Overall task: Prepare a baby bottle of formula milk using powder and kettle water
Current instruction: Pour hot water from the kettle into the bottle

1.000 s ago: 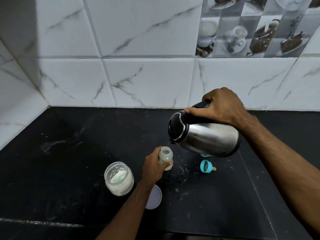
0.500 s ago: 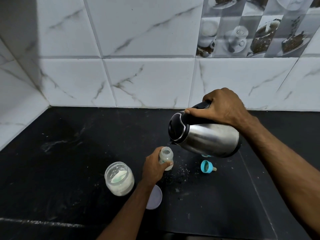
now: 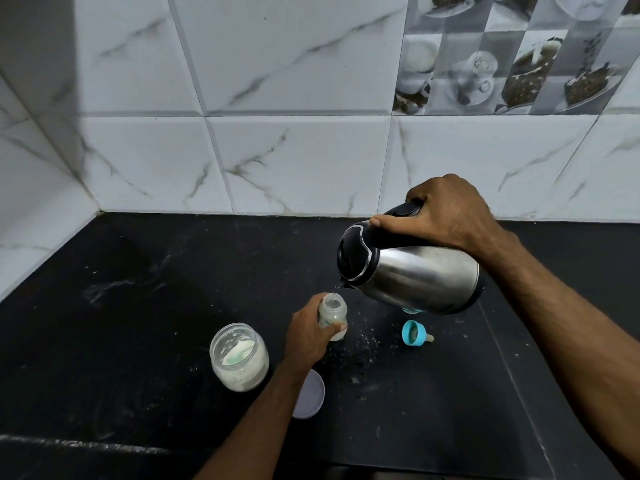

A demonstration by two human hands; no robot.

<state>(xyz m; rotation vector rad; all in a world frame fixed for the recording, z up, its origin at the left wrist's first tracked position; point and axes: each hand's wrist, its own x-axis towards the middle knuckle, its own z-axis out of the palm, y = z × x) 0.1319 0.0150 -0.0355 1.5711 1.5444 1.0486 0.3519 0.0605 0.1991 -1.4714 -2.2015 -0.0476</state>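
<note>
While left hand (image 3: 306, 336) grips bottle (image 3: 333, 315) (upright), right hand (image 3: 446, 213) clasps kettle (image 3: 412, 275) — tilted.

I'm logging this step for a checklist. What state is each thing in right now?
Kettle: lifted, tilted, spout over the bottle mouth.
Baby bottle: upright, uncapped.
Powder jar: open, partly filled, scoop inside.
Jar lid: off, flat on the counter.
Teat cap: off, lying on its side.
Left hand: grips the bottle.
Right hand: grips the kettle handle.
</note>
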